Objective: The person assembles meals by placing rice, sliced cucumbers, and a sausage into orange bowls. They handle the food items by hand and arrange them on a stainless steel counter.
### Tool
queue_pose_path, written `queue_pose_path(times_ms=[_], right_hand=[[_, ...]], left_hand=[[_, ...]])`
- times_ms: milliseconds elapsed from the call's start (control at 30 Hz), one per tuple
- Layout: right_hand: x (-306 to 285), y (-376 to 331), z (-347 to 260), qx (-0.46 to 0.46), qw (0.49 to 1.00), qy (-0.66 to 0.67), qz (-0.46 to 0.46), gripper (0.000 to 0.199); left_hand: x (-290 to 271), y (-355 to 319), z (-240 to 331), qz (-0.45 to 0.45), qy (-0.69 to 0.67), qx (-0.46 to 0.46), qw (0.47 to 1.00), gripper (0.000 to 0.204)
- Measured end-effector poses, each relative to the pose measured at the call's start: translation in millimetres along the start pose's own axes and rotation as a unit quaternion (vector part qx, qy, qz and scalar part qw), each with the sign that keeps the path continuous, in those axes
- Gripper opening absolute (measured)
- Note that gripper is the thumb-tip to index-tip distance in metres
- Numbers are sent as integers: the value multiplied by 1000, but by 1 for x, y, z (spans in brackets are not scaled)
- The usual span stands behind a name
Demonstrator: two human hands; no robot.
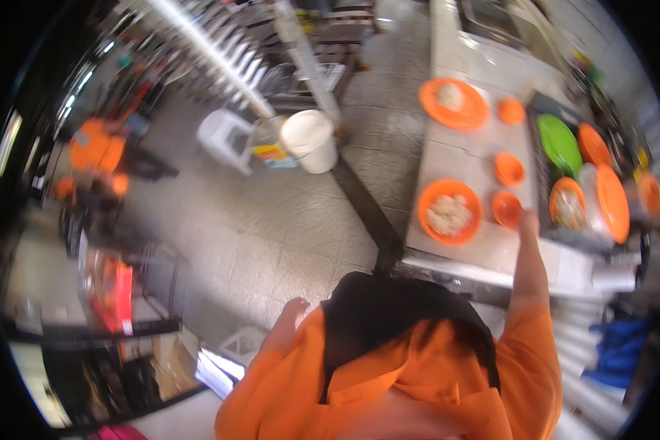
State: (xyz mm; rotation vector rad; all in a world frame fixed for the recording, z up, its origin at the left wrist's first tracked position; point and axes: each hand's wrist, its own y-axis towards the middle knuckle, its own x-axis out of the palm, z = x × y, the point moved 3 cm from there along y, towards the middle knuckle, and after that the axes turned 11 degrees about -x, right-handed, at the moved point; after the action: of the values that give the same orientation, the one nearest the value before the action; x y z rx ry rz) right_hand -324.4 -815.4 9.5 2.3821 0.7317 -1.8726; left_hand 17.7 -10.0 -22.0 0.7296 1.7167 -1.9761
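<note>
My right hand [527,222] reaches over the counter and grips the right rim of a small orange bowl [501,211]; blur softens its fingers. Just beyond that bowl stand stacked small orange bowls [509,169]. To the left is a large orange bowl [425,216] holding pale, lumpy food [449,215]. Farther back, an orange plate [471,121] carries a pale mound of food [449,96], with another small orange bowl [511,111] beside it. My left hand [295,312] hangs at my left side, away from the counter, its fingers smeared and partly hidden.
The pale counter [447,150] has a dark rack [541,176] on its right, with a green plate [559,144] and orange dishes. Left on the floor stand a white bucket [309,139] and a white stool [224,136]. A person in orange [97,149] is farther left.
</note>
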Motion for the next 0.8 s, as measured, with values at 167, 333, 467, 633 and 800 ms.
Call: queue_pose_path(times_ms=[167,333,467,633,800], right_hand=[[-115,-88,-2,-43,993,52,98,42],[-220,-131,28,-96,984,-42,147,20],[-255,-98,109,-199,942,-112,244,30],[-240,-52,131,-272,946,-86,152,30],[-246,-14,156,-177,971,149,57,26]], left_hand=[[59,29,67,-44,99,54,993,39],[79,-6,138,-48,107,56,991,39],[94,-37,222,-15,59,85,995,39],[99,-100,297,3,-34,132,991,37],[120,-100,258,-23,-46,119,992,36]])
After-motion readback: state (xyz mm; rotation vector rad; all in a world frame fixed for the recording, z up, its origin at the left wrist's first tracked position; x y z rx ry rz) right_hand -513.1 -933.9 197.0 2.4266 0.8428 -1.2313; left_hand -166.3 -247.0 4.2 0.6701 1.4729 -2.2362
